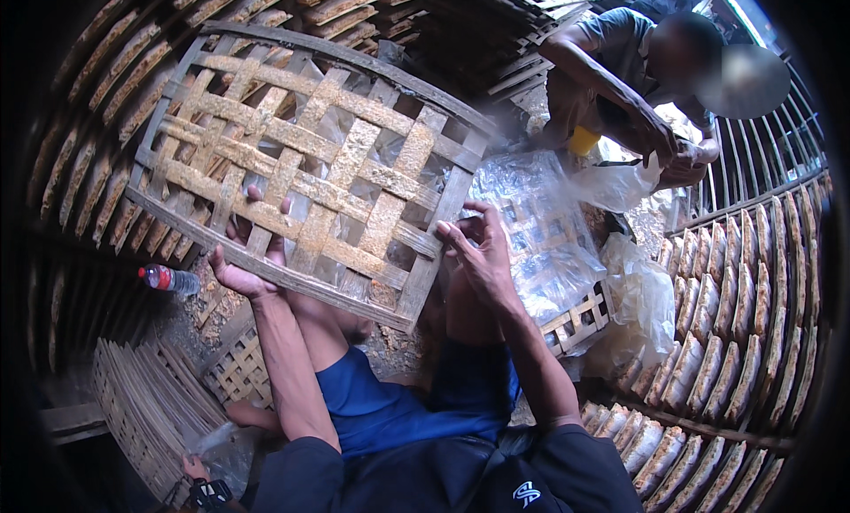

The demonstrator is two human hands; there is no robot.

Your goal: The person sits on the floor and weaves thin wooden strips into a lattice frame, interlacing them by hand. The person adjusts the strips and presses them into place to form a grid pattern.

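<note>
Between my two hands a woven bamboo tray (341, 172) with a wooden frame is raised and tilted. Its wide lattice strips are coated with a crusty, pale brown layer. My left hand (243, 261) grips the lower left edge, its fingers partly showing through the gaps. At the right side my right hand (478, 247) pinches the frame between thumb and fingers. Clear plastic sheeting (531, 221) is spread over another bamboo tray (580, 318) to the right of my knee. Parts of my left fingers are hidden by the lattice.
Another person (611, 79) sits at the upper right, hands together near a plastic sheet. A red-capped bottle (173, 279) lies at left. Stacked trays (146, 416) stand lower left, near another person's hand (197, 469). Racks of upright slabs (726, 309) line the surroundings.
</note>
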